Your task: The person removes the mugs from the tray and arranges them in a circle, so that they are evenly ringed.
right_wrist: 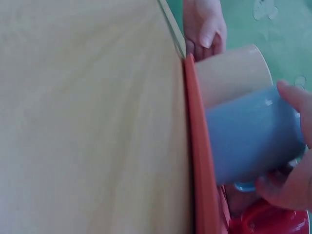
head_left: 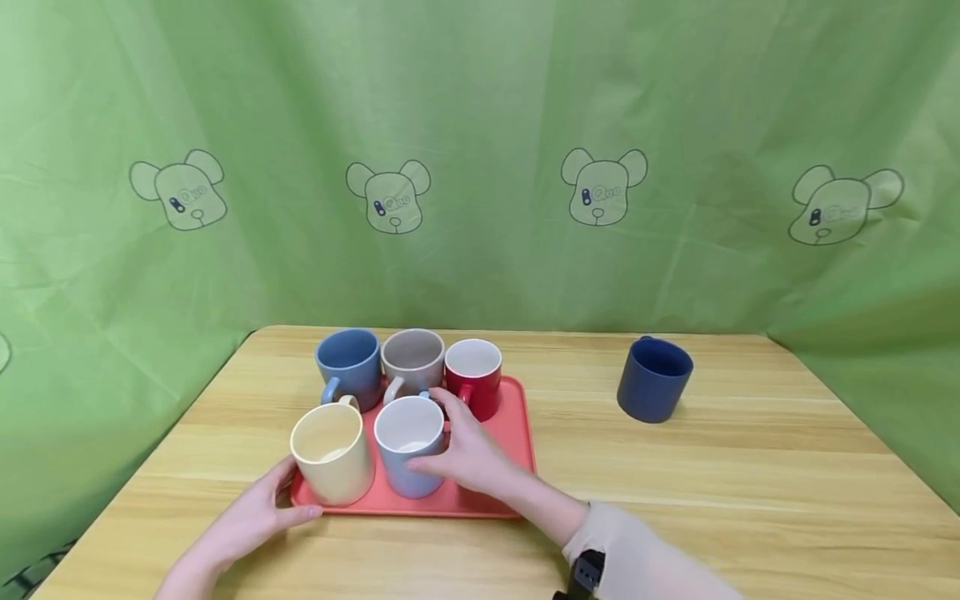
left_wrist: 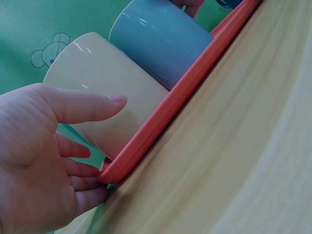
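My right hand [head_left: 476, 454] grips a light blue mug [head_left: 405, 471] standing at the front middle of a red tray [head_left: 517, 429]. Its thumb lies on the mug's near right side, with the other fingers round the back. Left of that mug is a cream mug [head_left: 341, 475], its handle pointing to the back. In the left wrist view, my left hand [left_wrist: 44, 156] touches the tray's corner with its fingertips, its thumb lying in front of the cream mug. Whether that thumb touches the mug I cannot tell.
Along the tray's back stand a blue mug [head_left: 360, 379], a grey mug [head_left: 416, 375] and a red mug [head_left: 480, 387] with a white inside. A dark blue mug [head_left: 652, 387] stands alone on the wooden table [head_left: 735, 492] at right. A green curtain [head_left: 495, 275] hangs behind.
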A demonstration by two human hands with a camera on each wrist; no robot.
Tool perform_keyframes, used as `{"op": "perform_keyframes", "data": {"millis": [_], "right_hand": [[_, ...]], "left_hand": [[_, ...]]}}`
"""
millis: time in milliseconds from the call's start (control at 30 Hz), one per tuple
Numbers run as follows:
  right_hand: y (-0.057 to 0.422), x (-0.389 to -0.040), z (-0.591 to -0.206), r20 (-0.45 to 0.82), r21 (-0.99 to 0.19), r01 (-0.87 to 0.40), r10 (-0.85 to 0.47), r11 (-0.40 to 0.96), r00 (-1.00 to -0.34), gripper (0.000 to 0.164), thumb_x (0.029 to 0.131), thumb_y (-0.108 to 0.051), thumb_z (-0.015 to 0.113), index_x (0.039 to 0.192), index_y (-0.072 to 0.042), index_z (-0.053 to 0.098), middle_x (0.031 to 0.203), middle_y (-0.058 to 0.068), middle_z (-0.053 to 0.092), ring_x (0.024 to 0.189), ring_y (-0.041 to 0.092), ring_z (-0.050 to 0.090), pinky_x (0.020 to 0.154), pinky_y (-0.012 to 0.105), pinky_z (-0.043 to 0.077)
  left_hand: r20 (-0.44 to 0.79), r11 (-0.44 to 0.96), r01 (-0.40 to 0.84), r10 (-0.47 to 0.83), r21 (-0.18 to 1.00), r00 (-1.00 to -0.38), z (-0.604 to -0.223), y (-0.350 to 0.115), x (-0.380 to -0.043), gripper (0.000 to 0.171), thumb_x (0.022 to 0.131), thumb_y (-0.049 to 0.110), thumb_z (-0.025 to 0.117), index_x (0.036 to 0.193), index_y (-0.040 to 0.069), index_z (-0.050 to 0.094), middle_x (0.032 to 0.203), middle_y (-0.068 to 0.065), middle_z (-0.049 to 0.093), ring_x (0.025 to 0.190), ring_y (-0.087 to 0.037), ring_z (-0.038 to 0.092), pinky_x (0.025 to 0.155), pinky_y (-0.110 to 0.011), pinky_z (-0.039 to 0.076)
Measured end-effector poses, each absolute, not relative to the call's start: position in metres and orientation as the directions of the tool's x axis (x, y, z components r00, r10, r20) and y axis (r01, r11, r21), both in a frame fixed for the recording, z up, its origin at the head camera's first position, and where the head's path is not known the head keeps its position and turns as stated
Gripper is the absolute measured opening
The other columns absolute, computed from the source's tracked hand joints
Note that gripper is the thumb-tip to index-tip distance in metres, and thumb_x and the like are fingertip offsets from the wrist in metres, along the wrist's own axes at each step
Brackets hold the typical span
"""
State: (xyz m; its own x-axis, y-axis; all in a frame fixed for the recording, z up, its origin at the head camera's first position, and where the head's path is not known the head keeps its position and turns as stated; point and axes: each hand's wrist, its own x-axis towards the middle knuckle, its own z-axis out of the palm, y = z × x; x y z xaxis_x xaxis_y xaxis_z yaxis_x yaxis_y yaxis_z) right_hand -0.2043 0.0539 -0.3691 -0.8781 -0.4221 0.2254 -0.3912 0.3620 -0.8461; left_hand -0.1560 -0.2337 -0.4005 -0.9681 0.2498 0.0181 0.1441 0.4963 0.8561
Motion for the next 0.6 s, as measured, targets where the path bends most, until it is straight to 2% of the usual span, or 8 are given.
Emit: {"op": "perform_keyframes", "data": {"millis": [167, 333, 600], "right_hand": [[0.042, -0.199, -0.374, 0.256, -0.807, -0.387, -0.327, 0.446, -0.910, 0.090, 0.067, -0.028, 0.083, 0.137, -0.001, 0.033, 0.125, 0.009, 0.049, 0.110, 0.024, 0.050, 0.089, 0.042, 0.048], [0.030, -0.196, -0.376, 0.268, -0.816, -0.360, -0.255, 0.452, -0.929, 0.093, 0.063, -0.027, 0.086, 0.136, -0.001, 0.034, 0.122, 0.011, 0.049, 0.108, 0.025, 0.050, 0.087, 0.043, 0.047], [0.025, -0.195, -0.379, 0.283, -0.787, -0.334, -0.178, 0.519, -0.942, 0.088, 0.059, -0.029, 0.085, 0.131, -0.005, 0.039, 0.117, 0.008, 0.052, 0.105, 0.024, 0.051, 0.082, 0.041, 0.049]], "left_hand": [[0.028, 0.503, 0.153, 0.248, 0.851, -0.968, -0.401, -0.232, -0.155, 0.088, 0.078, 0.017, 0.074, 0.138, -0.018, 0.020, 0.138, -0.038, 0.027, 0.127, -0.048, 0.031, 0.104, -0.054, 0.027], [0.030, 0.513, 0.155, 0.243, 0.844, -0.970, -0.402, -0.233, -0.155, 0.087, 0.078, 0.017, 0.074, 0.138, -0.017, 0.021, 0.138, -0.038, 0.028, 0.127, -0.048, 0.031, 0.103, -0.055, 0.027], [0.043, 0.523, 0.172, 0.249, 0.835, -0.968, -0.402, -0.233, -0.156, 0.086, 0.078, 0.017, 0.074, 0.137, -0.018, 0.022, 0.137, -0.038, 0.030, 0.126, -0.048, 0.032, 0.103, -0.055, 0.028]]}}
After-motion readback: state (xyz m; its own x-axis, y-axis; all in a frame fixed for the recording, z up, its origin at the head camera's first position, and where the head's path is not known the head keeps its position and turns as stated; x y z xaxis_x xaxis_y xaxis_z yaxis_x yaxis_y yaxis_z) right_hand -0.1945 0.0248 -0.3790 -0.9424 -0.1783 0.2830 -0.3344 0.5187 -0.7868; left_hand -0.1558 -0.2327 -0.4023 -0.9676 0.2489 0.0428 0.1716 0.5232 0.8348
